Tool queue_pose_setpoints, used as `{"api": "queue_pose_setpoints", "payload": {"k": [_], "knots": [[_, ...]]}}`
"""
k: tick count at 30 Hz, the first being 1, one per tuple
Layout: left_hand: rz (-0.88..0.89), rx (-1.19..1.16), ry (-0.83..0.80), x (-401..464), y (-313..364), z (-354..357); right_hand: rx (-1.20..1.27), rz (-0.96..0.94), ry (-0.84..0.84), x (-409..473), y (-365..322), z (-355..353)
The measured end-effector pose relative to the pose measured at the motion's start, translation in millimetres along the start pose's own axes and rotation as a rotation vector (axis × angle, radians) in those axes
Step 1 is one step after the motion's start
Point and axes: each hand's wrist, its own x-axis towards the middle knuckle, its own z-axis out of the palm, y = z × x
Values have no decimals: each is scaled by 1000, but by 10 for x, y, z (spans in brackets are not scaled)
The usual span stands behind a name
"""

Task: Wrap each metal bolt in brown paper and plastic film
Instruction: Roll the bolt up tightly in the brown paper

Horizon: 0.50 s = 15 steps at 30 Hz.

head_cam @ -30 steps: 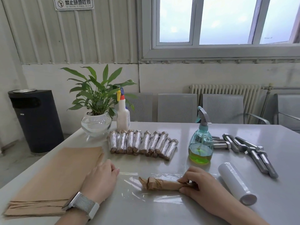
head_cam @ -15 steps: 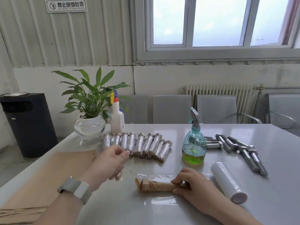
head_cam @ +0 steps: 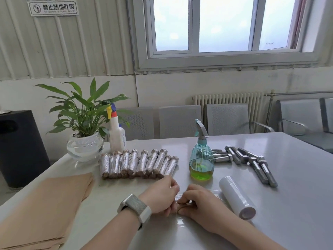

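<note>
Starting far left: black bin (head_cam: 19, 148) on floor off the table (head_cam: 297, 204) edge. Brown paper stack (head_cam: 45, 210) at near-left corner. Behind it, plant (head_cam: 84, 112) in glass bowl (head_cam: 85, 147), w/ white spray bottle (head_cam: 117, 134) just beside. Row of wrapped bolts (head_cam: 138, 163) lies mid-table, long axes running roughly near-to-far, packed side by side.

Centre front: left hand (head_cam: 160, 197), watch (head_cam: 136, 207) on wrist, fingers curled down onto the paper-wrapped bolt (head_cam: 181, 207). Right hand (head_cam: 200, 204) touching it from the other side, fingers curled round the same piece. Bolt almost wholly hidden btwn the two hands; only a small brown bit shows in the gap. Long axis seems left-right, which end points where can't tell. Clear film (head_cam: 180, 221) lies flat on table under the hands.

Right: green spray bottle (head_cam: 201, 159) behind hands, film roll (head_cam: 237, 197) just beside right hand, bare bolts (head_cam: 252, 163) in loose pile further back-right. Chairs (head_cam: 225, 120) along wall.
</note>
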Motion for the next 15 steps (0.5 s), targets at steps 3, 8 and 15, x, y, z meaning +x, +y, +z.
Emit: {"api": "queue_pose_setpoints", "payload": {"k": [3, 8, 15], "knots": [[-17, -25, -62, 1, 17, -33, -13, 25, 2, -5, 1, 14], [-39, 46, -114, -3, 57, -56, 31, 65, 29, -29, -3, 4], [3, 240, -138, -50, 133, -34, -51, -49, 22, -47, -22, -14]]}}
